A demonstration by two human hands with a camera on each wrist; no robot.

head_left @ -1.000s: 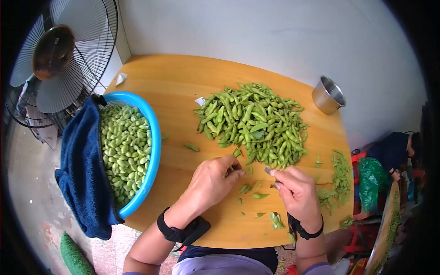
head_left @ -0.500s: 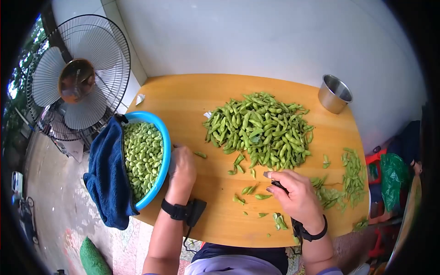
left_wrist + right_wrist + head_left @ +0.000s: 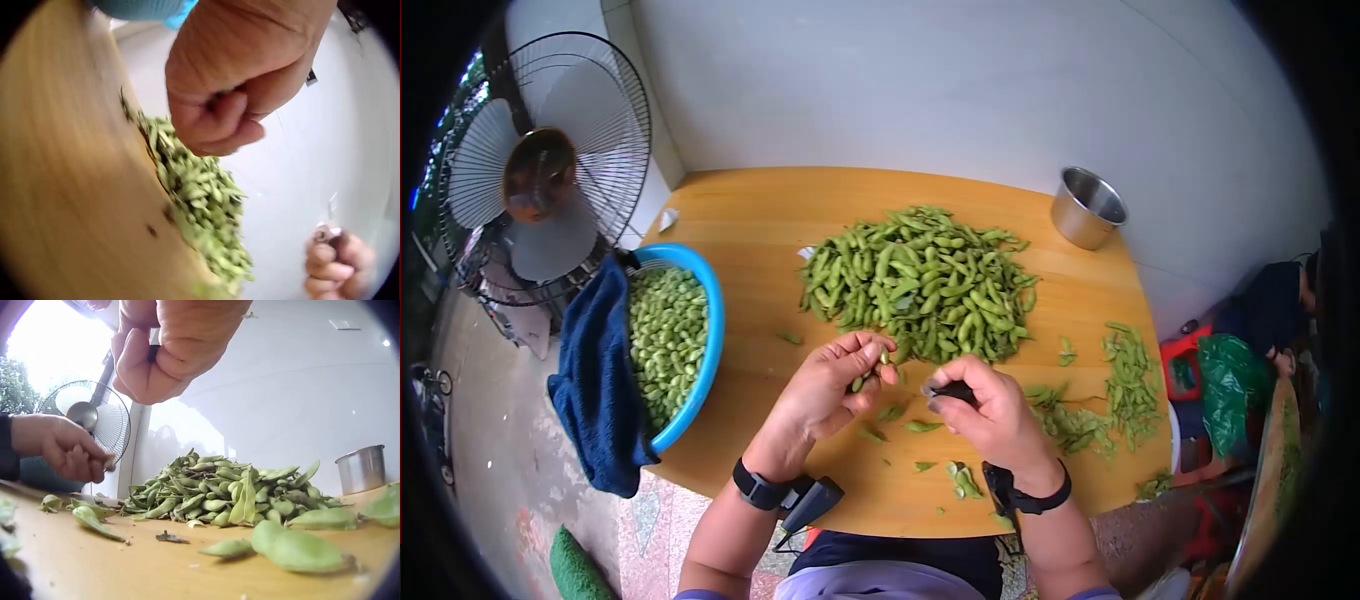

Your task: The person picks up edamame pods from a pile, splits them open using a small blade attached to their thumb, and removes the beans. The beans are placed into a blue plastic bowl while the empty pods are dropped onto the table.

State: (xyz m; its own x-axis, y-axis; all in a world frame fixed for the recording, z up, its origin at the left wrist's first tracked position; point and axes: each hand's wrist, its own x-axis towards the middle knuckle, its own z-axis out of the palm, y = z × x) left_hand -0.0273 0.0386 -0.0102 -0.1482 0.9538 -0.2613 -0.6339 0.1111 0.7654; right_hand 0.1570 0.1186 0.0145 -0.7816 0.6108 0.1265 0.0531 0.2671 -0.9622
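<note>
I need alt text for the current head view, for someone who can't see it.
A person's left hand holds a green pod and the right hand grips a small dark object, above a wooden table with a heap of edamame pods. At left, a navy towel drapes over a blue basket of shelled beans; a steel cup stands at right.

1. Black left strap wristband point(image 3: 758, 487) with boxy black housing point(image 3: 812, 505), thin black cable point(image 3: 784, 541).
2. Black right strap wristband point(image 3: 1048, 495), narrow black housing point(image 3: 1002, 497).
3. Lavender cloth top point(image 3: 890, 582), lavender sleeve point(image 3: 1095, 595); dark navy cloth garment point(image 3: 900, 548).
</note>
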